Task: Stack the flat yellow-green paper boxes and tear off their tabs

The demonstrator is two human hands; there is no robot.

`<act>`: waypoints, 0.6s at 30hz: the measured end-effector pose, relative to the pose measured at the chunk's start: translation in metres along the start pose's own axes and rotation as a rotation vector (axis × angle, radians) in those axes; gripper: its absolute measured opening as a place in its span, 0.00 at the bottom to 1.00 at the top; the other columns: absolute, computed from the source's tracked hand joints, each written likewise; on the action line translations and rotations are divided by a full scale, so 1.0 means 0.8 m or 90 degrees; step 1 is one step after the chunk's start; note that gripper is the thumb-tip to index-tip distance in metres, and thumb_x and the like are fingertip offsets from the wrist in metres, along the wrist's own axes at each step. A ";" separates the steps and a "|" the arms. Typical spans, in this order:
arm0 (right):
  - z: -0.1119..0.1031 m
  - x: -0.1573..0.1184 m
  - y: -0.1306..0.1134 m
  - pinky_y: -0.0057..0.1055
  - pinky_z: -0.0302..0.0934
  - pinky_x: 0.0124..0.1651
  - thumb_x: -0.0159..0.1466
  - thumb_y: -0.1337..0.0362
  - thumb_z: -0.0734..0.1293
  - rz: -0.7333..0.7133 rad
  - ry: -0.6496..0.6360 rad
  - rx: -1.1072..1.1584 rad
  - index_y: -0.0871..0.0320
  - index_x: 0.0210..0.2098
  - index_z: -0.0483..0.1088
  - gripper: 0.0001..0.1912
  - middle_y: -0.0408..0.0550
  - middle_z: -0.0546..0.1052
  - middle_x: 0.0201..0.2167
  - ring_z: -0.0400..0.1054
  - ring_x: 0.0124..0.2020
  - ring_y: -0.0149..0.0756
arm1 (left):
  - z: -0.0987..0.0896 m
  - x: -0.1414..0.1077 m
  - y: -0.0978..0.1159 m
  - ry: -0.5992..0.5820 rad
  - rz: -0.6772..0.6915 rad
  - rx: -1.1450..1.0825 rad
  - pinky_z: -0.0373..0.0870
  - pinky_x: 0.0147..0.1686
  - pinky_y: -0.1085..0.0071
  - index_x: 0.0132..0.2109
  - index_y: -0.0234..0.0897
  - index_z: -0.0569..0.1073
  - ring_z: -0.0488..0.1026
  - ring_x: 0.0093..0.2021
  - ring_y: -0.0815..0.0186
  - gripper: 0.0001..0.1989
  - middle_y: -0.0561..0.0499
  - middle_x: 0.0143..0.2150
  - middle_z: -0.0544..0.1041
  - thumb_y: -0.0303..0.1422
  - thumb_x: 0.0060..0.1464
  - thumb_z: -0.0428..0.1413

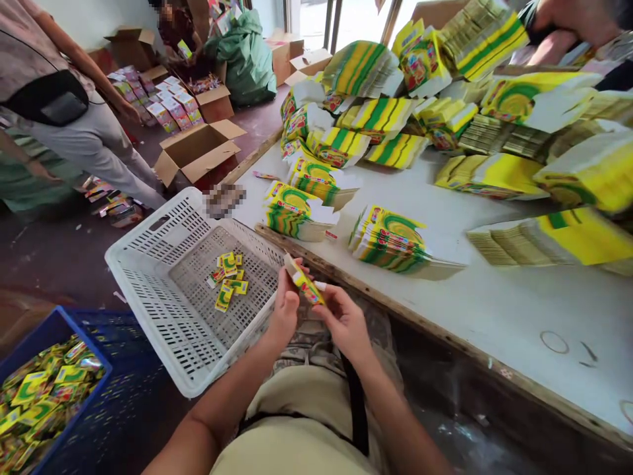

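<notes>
Above my lap, both hands grip one small yellow carton with red print. My left hand has its fingers round the upper end, where a pale flap stands up. At the lower end, my right hand pinches the carton between thumb and fingers. A white plastic crate stands just left of my hands, with several small yellow cartons lying on its floor. On the table edge ahead are stacks of flat yellow-green cartons, one nearer the middle and one nearer the crate.
The white table has a wooden edge and carries many flat carton bundles at the back. A blue crate full of yellow cartons sits lower left. An open cardboard box and a standing person are beyond the white crate.
</notes>
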State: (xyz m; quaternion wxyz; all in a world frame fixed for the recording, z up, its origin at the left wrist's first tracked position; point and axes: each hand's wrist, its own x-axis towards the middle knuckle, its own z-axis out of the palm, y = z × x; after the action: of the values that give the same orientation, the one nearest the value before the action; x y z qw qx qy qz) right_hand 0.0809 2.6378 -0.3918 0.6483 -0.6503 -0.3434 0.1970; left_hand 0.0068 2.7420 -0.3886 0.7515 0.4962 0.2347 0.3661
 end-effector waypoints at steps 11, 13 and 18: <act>-0.056 -0.001 -0.020 0.38 0.63 0.48 0.65 0.69 0.65 -0.315 0.023 -0.386 0.50 0.40 0.78 0.10 0.42 0.80 0.35 0.70 0.39 0.37 | -0.060 0.013 0.081 -0.276 0.124 0.286 0.59 0.63 0.55 0.65 0.39 0.63 0.64 0.64 0.50 0.45 0.39 0.63 0.69 0.59 0.47 0.59; -0.055 -0.004 -0.023 0.44 0.57 0.59 0.65 0.72 0.64 -0.390 -0.029 -0.467 0.48 0.41 0.77 0.13 0.40 0.80 0.35 0.69 0.42 0.37 | -0.061 0.012 0.087 -0.350 0.136 0.425 0.54 0.66 0.51 0.68 0.39 0.57 0.59 0.66 0.46 0.55 0.37 0.67 0.63 0.57 0.37 0.66; -0.031 -0.016 -0.017 0.54 0.45 0.69 0.63 0.68 0.68 -0.373 -0.010 -0.369 0.44 0.52 0.71 0.19 0.44 0.75 0.53 0.64 0.59 0.44 | -0.040 -0.001 0.054 -0.406 0.068 0.651 0.70 0.53 0.55 0.59 0.35 0.66 0.73 0.52 0.52 0.36 0.41 0.54 0.74 0.40 0.45 0.66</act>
State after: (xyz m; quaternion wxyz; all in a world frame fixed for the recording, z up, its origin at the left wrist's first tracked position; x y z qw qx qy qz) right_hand 0.0871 2.6103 -0.3791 0.4640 -0.6793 -0.5604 -0.0960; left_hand -0.0306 2.7703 -0.3617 0.4316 0.8909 0.1187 0.0775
